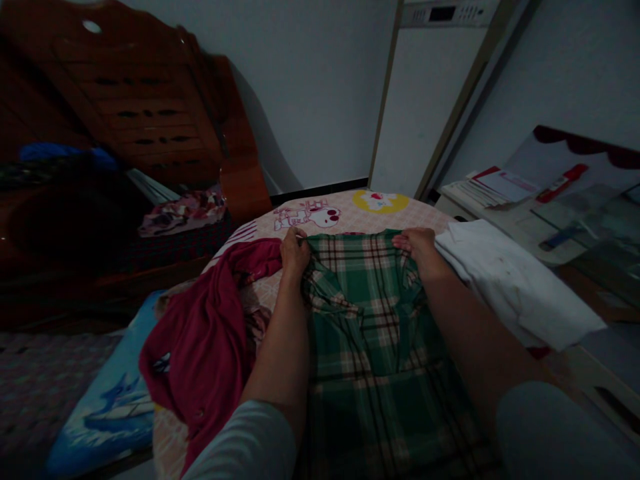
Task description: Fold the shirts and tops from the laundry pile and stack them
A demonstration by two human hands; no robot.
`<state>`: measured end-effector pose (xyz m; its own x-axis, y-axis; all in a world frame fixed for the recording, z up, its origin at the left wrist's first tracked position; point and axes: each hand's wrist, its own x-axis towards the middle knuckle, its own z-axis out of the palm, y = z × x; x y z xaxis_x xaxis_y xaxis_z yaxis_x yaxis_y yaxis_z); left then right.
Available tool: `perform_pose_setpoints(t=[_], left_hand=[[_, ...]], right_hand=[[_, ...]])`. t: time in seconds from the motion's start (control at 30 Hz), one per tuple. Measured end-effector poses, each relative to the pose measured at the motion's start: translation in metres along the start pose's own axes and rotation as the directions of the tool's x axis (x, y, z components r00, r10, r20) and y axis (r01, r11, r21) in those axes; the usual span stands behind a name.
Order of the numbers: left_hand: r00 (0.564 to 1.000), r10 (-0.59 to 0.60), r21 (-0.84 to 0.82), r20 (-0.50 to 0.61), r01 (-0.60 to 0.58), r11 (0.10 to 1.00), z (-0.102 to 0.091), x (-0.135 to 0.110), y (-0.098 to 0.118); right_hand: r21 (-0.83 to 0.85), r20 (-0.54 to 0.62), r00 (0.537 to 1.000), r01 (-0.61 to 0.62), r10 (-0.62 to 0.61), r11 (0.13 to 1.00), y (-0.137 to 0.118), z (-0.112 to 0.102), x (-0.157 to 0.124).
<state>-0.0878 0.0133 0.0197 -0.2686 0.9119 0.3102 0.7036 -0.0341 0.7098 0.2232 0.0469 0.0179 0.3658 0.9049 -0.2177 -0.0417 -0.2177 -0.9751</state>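
A green plaid cloth garment with cream and dark stripes (370, 343) lies over a rounded table with a pink cartoon-print cover (430, 212), its long axis running toward the wearer. The left hand (295, 252) and right hand (415, 243), equally near, pinch its far corners, fabric stretched between the fingers.

No lettering is legible. Marks on the tall white unit (425, 100)'s top panel (413, 15) and on papers (507, 185) right of the unit are too small and blurred.

Pale blue-grey sleeves (253, 441), elbow-length; forearms (283, 340) bare.
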Motion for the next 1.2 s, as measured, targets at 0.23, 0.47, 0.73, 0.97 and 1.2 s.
perform_pose_setpoints(t=[0.23,0.47,0.73,0.97,1.2], left_hand=[[0.970,0.137,0.066,0.200,-0.153,0.986,0.004,0.001,-0.005],[0.959,0.107,0.188,0.263,-0.160,0.969,0.013,-0.002,-0.007],[0.950,-0.106,0.114,0.292,0.076,0.991,-0.023,0.004,-0.019],[0.925,-0.215,0.281,0.314,0.125,0.951,-0.045,0.007,-0.022],[0.843,-0.204,0.232,0.498,0.096,0.968,-0.050,0.008,-0.034]], right_hand=[[-0.057,-0.138,0.990,0.010,-0.018,0.998,0.003,0.007,-0.010],[-0.419,0.033,0.948,0.302,-0.318,0.856,-0.007,0.007,-0.041],[-0.430,0.577,0.759,0.596,-0.302,0.678,0.000,0.021,-0.150],[-0.506,0.696,0.647,0.749,-0.310,0.427,0.035,0.035,-0.184],[-0.547,0.747,0.582,0.813,-0.322,0.201,0.040,0.037,-0.186]])
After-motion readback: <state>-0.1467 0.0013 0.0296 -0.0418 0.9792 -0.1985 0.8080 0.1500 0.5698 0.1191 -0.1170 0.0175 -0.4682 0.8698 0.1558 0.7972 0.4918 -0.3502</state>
